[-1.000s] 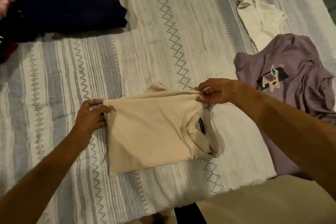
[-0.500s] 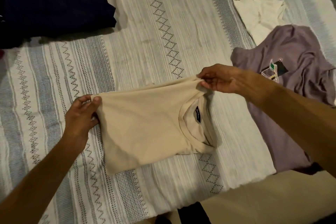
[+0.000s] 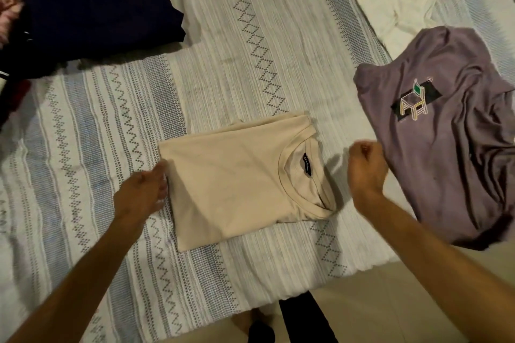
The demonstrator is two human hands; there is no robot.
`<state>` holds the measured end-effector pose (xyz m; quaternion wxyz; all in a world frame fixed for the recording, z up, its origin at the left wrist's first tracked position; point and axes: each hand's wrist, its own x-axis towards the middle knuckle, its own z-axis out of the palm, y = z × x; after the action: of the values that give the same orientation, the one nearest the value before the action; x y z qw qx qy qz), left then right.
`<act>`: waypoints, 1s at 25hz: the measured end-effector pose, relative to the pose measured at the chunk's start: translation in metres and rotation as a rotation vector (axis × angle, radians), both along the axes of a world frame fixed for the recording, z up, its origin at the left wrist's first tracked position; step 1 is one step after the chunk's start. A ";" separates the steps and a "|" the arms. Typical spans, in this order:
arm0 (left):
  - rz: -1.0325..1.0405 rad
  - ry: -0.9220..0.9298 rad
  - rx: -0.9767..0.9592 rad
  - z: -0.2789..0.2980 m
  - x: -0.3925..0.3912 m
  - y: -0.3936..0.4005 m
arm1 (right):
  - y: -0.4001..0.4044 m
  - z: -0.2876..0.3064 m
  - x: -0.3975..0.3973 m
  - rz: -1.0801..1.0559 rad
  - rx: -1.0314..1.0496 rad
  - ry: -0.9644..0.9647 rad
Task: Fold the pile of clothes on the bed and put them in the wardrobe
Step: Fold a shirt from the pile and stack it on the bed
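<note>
I am looking down at the bed, which is wearing a white cover with grey zigzag and diamond bands. The beige T-shirt is lying folded into a rough rectangle close to the bed's near edge, about midway along it, with its collar and dark neck label turned toward the right.

My left hand is resting at the left edge of the beige T-shirt, fingers touching the cloth there; the hand is blurred, so I cannot tell whether the grip is pinching the fabric or only lying against it. My right hand is hanging just to the right of the shirt's collar, apart from the cloth, with its fingers curled into a loose fist and its grip holding nothing.

The purple T-shirt with a chair print is lying crumpled toward the bed's right edge, reaching down to the near edge, just beside my right hand. The cream garment is lying unfolded beyond it, toward the far right corner, its lower end tucked under the purple one. The navy pile is sitting at the far left, with a scrap of pink fabric showing at the left edge beside it.
</note>
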<state>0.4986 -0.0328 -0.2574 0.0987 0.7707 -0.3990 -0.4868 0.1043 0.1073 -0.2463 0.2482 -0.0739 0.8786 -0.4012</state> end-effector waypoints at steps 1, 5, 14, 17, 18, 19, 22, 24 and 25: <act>-0.112 -0.029 0.044 0.008 0.001 0.014 | 0.025 0.003 0.018 -0.069 -0.003 -0.019; -0.383 -0.080 0.079 0.024 -0.002 0.063 | 0.086 0.012 0.069 0.025 -0.002 -0.267; -0.072 0.182 -0.015 -0.004 -0.004 0.025 | -0.038 0.009 -0.027 0.482 0.017 -0.267; -0.027 0.213 -0.104 -0.003 -0.023 -0.008 | -0.081 0.001 -0.031 0.579 0.048 -0.303; -0.032 0.194 -0.132 -0.003 -0.027 -0.015 | -0.090 -0.002 -0.028 0.633 0.095 -0.265; -0.033 0.181 -0.153 -0.003 -0.030 -0.019 | -0.095 -0.004 -0.027 0.666 0.133 -0.227; 0.009 0.304 -0.210 0.006 -0.029 -0.026 | -0.104 -0.002 -0.040 0.651 0.094 -0.236; 0.037 0.408 -0.252 0.008 -0.024 -0.032 | -0.117 0.004 -0.052 0.609 -0.006 -0.299; 0.045 0.431 -0.261 0.005 -0.022 -0.036 | -0.125 0.002 -0.056 0.598 -0.036 -0.319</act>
<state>0.4765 -0.0692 -0.2528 0.2910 0.6385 -0.4109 -0.5820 0.0486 -0.0174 -0.2440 0.4879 -0.2691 0.7609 -0.3325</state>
